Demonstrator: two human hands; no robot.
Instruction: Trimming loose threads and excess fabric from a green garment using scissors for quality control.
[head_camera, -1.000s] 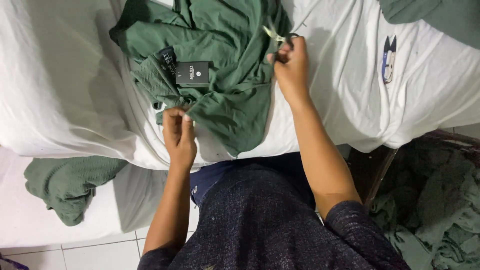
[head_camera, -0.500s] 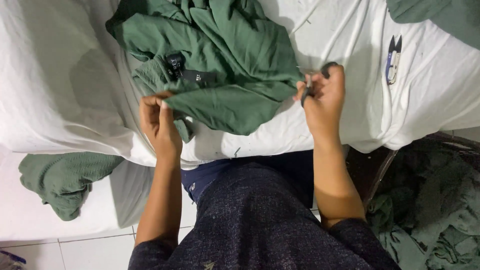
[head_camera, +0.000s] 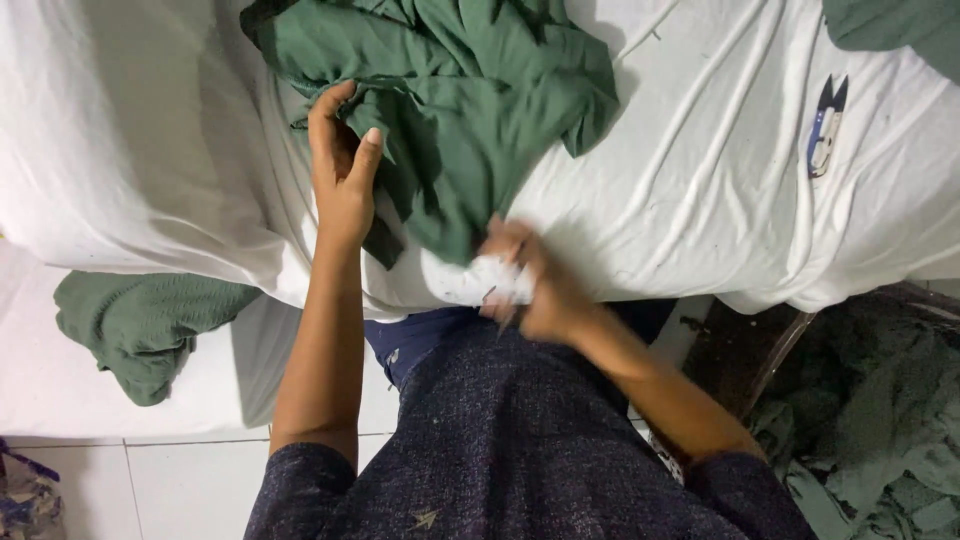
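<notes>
A white sheet (head_camera: 700, 200) is being covered by a crumpled green shirt (head_camera: 470, 110) at its near edge. The shirt's left side is being grasped by the left hand (head_camera: 340, 170). The blurred right hand (head_camera: 525, 285) is clenched at the shirt's lower tip. Snips (head_camera: 826, 128) are lying well apart, to the right.

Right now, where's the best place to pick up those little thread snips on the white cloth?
Take the thread snips by the pale handle end, nearest the table edge, coming from above on the right-hand side. The dark pointed blades face away toward the far side, and the tool lies flat and alone on the white cloth.
</notes>
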